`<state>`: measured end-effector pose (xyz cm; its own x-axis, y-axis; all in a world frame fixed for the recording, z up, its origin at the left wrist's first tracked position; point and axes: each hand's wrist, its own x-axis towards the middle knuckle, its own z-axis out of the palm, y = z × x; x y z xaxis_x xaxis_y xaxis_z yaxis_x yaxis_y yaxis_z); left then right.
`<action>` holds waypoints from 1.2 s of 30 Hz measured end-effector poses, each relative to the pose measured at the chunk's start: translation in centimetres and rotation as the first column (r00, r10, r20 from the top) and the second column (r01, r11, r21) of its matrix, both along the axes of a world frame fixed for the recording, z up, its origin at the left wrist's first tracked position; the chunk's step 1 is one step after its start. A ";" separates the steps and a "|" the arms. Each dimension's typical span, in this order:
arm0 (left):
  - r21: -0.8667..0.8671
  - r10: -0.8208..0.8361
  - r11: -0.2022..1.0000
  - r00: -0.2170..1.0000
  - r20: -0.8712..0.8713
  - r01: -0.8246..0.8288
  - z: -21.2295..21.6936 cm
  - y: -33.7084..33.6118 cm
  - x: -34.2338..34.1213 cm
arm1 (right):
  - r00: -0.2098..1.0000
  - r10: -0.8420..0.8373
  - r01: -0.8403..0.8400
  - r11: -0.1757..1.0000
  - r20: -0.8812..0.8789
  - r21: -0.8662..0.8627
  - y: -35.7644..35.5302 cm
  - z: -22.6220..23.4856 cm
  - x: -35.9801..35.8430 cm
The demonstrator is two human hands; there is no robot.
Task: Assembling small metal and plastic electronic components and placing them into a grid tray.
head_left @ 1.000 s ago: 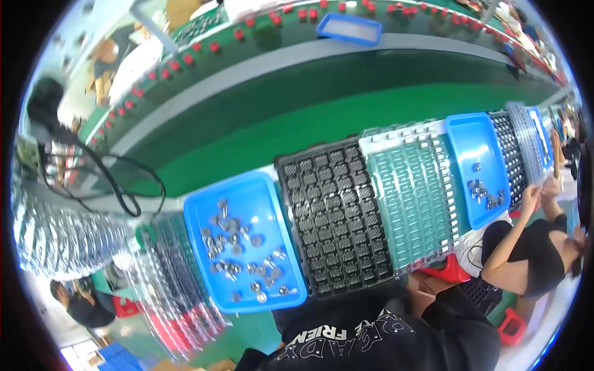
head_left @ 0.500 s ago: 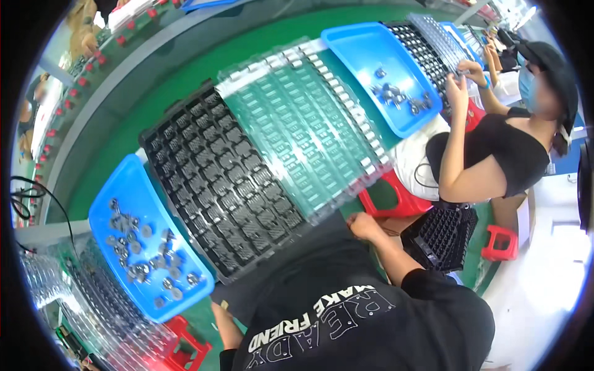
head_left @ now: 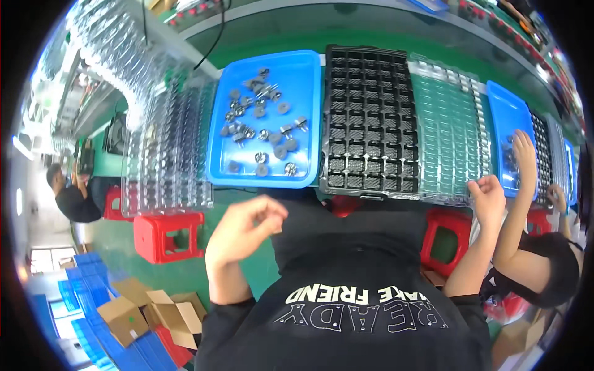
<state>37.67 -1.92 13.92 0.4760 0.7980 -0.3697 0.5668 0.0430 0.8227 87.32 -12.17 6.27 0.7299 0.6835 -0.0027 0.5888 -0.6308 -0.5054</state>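
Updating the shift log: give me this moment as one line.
left hand: raised, empty, near blue tray of metal parts | right hand: on clear tray edge | black tray: centre

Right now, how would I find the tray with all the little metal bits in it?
Look along the green workbench to the black grid tray. Just left of it lies the blue tray, above the person's raised left hand. It alone holds loose small silver parts; the clear trays beside it look empty.

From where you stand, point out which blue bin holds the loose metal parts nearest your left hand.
The blue bin left of the black grid tray, scattered with small metal parts. The left hand hovers just below its front rim; the other blue bin lies far right, by the right hand.
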 end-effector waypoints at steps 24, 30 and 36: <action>0.186 0.353 0.865 0.829 0.434 -0.466 -4.7 10.2 3.9 | 0.926 0.255 -0.027 0.782 -0.279 0.623 1.9 0.7 -4.0; -0.311 0.392 0.914 0.375 0.840 -0.259 -4.1 9.1 5.1 | 0.595 0.660 -0.159 0.656 -0.459 0.738 9.1 4.3 -13.6; -0.304 0.306 0.950 0.408 0.860 -0.071 -2.8 7.9 7.1 | 0.534 0.845 -0.545 0.374 -0.033 0.751 13.2 7.0 -20.8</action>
<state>44.78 6.00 11.11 0.4742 0.8803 0.0150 -0.5203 0.2664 0.8114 66.54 1.03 13.24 0.0161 0.8732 0.4870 0.3315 0.4549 -0.8266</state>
